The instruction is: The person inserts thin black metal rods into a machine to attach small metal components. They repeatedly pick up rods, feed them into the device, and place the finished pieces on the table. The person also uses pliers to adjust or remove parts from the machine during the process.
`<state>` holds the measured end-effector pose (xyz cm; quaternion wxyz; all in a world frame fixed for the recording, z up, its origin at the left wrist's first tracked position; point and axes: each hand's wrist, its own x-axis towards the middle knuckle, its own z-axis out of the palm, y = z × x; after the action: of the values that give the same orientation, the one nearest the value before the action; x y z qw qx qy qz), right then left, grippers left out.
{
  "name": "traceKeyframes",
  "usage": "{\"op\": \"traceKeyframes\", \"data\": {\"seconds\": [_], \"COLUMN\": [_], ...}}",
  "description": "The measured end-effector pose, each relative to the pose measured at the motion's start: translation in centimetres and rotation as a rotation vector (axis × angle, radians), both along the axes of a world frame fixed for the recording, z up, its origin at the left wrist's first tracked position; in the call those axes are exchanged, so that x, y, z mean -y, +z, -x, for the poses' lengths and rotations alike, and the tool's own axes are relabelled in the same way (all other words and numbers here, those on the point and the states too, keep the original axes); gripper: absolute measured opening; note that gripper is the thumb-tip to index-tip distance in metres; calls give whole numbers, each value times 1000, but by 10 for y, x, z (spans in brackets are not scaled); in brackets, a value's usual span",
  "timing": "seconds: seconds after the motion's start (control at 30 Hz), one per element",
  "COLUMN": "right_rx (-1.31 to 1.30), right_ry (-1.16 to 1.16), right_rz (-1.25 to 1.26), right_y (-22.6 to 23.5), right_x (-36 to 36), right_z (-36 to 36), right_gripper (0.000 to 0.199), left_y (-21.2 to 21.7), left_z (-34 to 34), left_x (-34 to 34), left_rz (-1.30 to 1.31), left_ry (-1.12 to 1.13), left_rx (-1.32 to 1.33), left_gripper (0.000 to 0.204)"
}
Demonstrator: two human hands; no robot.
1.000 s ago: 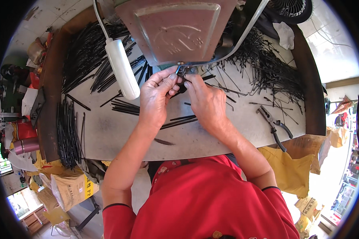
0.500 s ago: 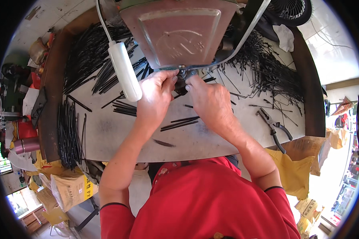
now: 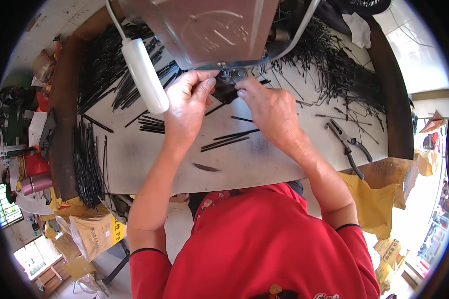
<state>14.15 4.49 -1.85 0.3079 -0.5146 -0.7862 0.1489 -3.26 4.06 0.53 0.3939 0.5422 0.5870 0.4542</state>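
Both of my hands are raised at the lower end of a pinkish-brown machine head [image 3: 214, 30]. My left hand [image 3: 187, 102] is closed, thumb and forefinger pinched just left of the round metal fitting [image 3: 225, 75] under the machine. Whatever lies between those fingertips is too small to make out. To the right of the fitting, my right hand [image 3: 272, 109] is also closed, its thumb and forefinger together beside a dark metal part [image 3: 228, 93]. What it pinches is hidden. Several thin black rods [image 3: 227, 142] lie on the pale tabletop [image 3: 179, 172] below the hands.
A white tubular lamp [image 3: 144, 74] hangs beside my left hand. Heaps of black rods [image 3: 102, 70] cover the left, and thinner bent black pieces [image 3: 329, 65] the right. Pliers [image 3: 346, 144] lie at the right. Raised brown boards [image 3: 399, 119] edge the table.
The whole view has shifted slightly. My fingertips have moved a little down and apart from the fitting, so more of the metal parts under the machine shows between my hands.
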Motion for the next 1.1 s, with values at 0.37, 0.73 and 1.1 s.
{"op": "traceKeyframes", "data": {"seconds": [0.37, 0.73, 1.1], "right_rx": [-97, -249, -157], "right_ry": [-145, -116, -12], "right_rz": [167, 296, 109], "right_y": [-7, -6, 6], "right_x": [17, 23, 10], "right_z": [-33, -37, -6], "right_gripper": [14, 14, 12], "left_y": [-27, -37, -12], "left_z": [-28, -5, -6], "left_x": [80, 30, 19], "left_rz": [-459, -414, 191], "left_ry": [-260, -4, 104], "left_rx": [-516, -885, 634], "left_gripper": [16, 10, 24]}}
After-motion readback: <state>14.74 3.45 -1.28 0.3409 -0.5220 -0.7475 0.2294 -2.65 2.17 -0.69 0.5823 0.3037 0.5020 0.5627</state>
